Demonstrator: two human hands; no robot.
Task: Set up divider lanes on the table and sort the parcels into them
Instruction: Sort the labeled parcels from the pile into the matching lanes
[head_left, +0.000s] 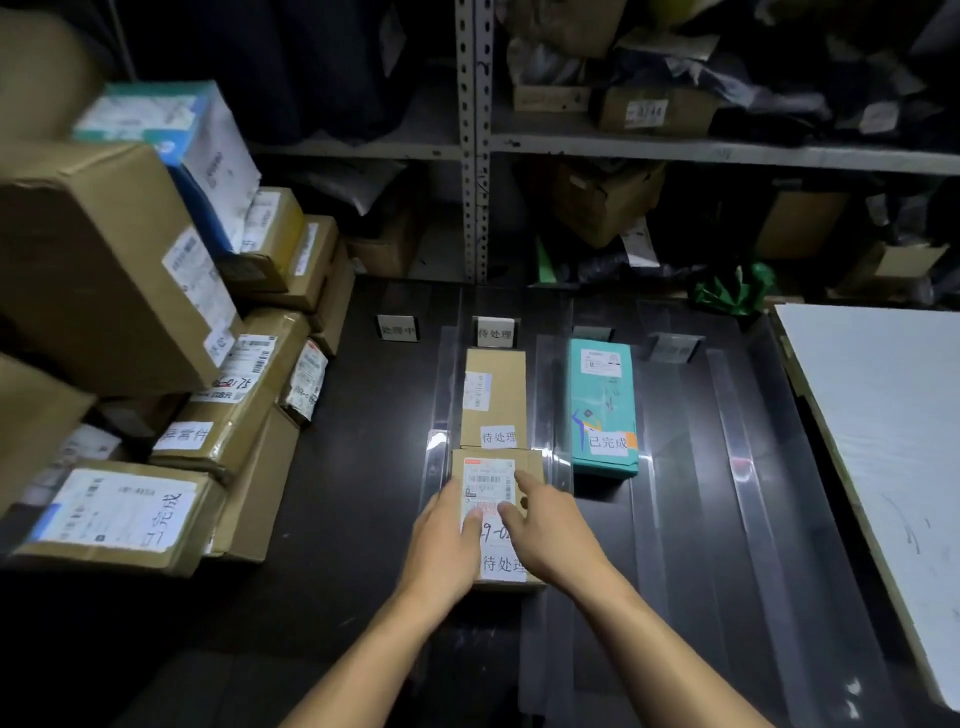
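Note:
On the dark table (358, 467), clear plastic dividers (558, 395) form lanes with small label stands (494, 331) at the far end. A small brown parcel (493, 483) with a white shipping label lies in the second lane, behind a longer brown parcel (496, 395). My left hand (447, 540) rests flat on the small parcel's left side, and my right hand (545, 519) lies on its right side, fingers spread over the label. A teal parcel (602, 410) lies in the lane to the right.
A pile of brown parcels (156, 364) fills the table's left side. A white board (883, 441) lies at the right edge. Metal shelving (475, 145) with more packages stands behind. Two lanes at the right hold nothing.

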